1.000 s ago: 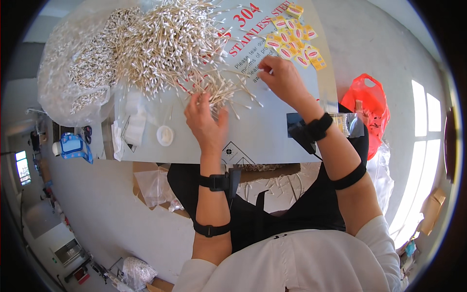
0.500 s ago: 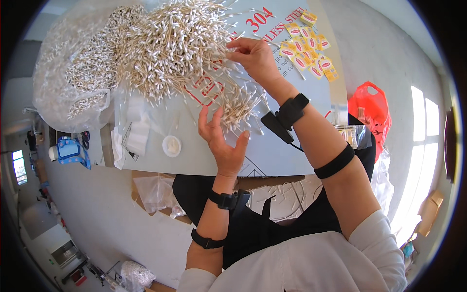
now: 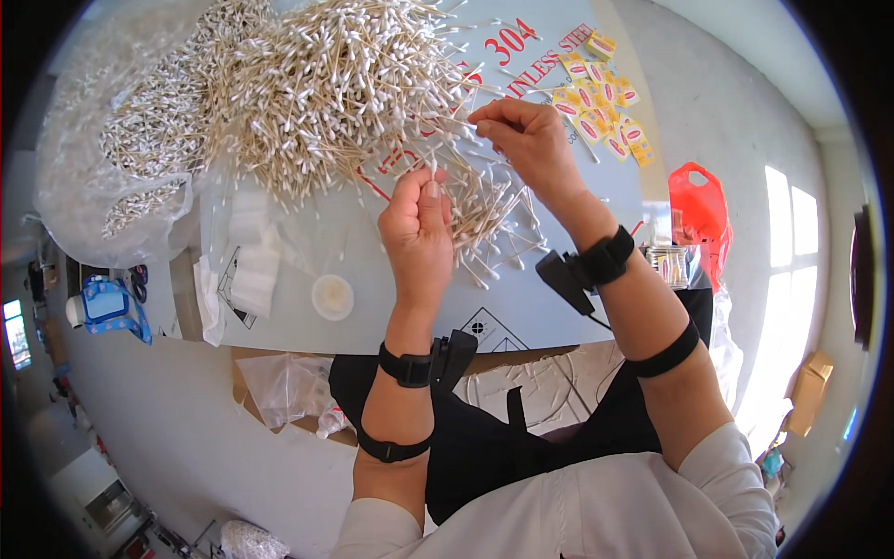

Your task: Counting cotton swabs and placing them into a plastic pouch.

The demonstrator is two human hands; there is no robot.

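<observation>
Many wooden-stemmed cotton swabs with white tips lie in a large heap (image 3: 326,93) at the far side of the table. A smaller loose pile (image 3: 484,224) sits nearer to me, between my hands. My left hand (image 3: 417,228) is closed at that pile's left side, thumb and fingers pinching a cotton swab (image 3: 431,162) whose white end pokes out above them. Just right of the big heap, my right hand (image 3: 538,154) is closed in a pinch on a cotton swab (image 3: 461,123) pointing left; its other fingers curl inward.
Clear plastic bag (image 3: 70,186) of swabs lies at the left. Nearer are folded white pads (image 3: 253,270) and a small round white dish (image 3: 332,297). Yellow packets (image 3: 596,102) are scattered at the far right. A red bag (image 3: 700,210) hangs beyond the table's right edge.
My left hand has gone from spread fingers to a pinch on a swab and has moved up. My right hand, still pinching, sits farther right and lower. The whole view has shifted slightly.
</observation>
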